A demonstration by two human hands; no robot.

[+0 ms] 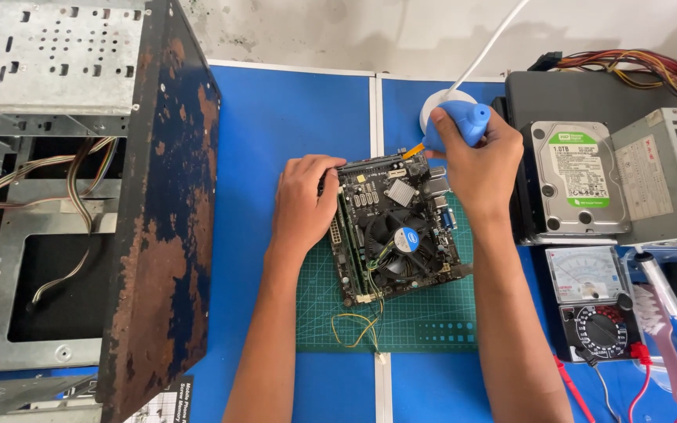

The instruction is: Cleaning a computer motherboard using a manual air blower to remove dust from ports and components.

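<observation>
My right hand (476,168) has its fingers clamped on a blue air blower (457,125) at the far edge of the circuit board (396,229), which lies on a green mat (401,313). My left hand (305,205), fingers curled on the board's left edge, steadies it. The nozzle could knock small parts if it dips, or the board could skid should that grip slacken.

A small dark motherboard (396,233) is lying flat on a green cutting mat (425,317), its round black cooler fan facing up and thin yellow-green wires trailing off its near edge. A silver heatsink is showing near the far edge, and slim memory sticks are running along the left side. A blue rubber dust blower (457,124) is tilting over the board's far right corner, its orange nozzle pointing down at the board.
</observation>
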